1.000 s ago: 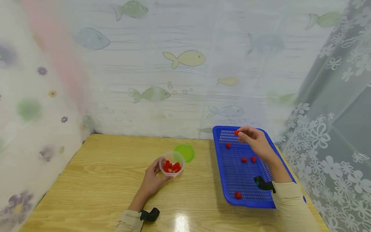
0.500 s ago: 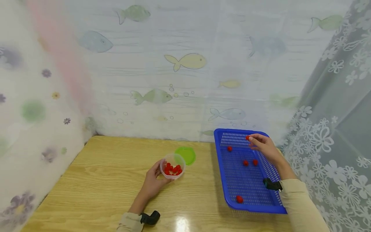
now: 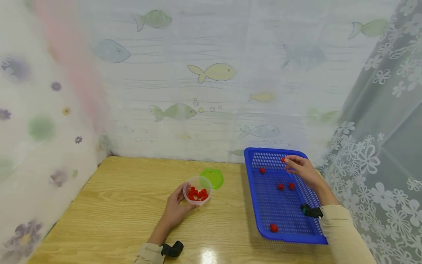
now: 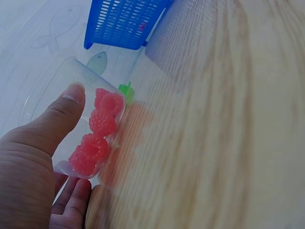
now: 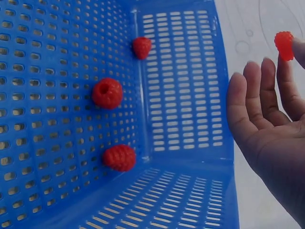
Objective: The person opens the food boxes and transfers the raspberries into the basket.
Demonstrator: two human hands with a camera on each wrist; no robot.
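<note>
My left hand [image 3: 177,209] grips a clear plastic container [image 4: 71,76] by its side, thumb against the wall. Several red raspberries [image 4: 102,121] lie at the bottom of it. Over the far end of the blue basket [image 3: 251,194], my right hand [image 3: 304,174] pinches one raspberry [image 5: 285,45] between thumb and forefinger, the other fingers loosely bent. Inside the basket are several more raspberries: one near the far wall [image 3: 262,170], a pair around the middle, of which one is here [image 3: 280,186], and one at the near left corner [image 3: 274,228].
A round green lid [image 3: 214,179] lies on the wooden table [image 3: 115,205] just behind the container. Fish-patterned curtain [image 3: 211,117] hangs along the table's back edge. A grey floral curtain [image 3: 379,176] hangs to the right of the basket.
My right hand has shifted rightward over the basket, still pinching the raspberry, and has barely moved in the last half second. The left hand keeps its hold on the container.
</note>
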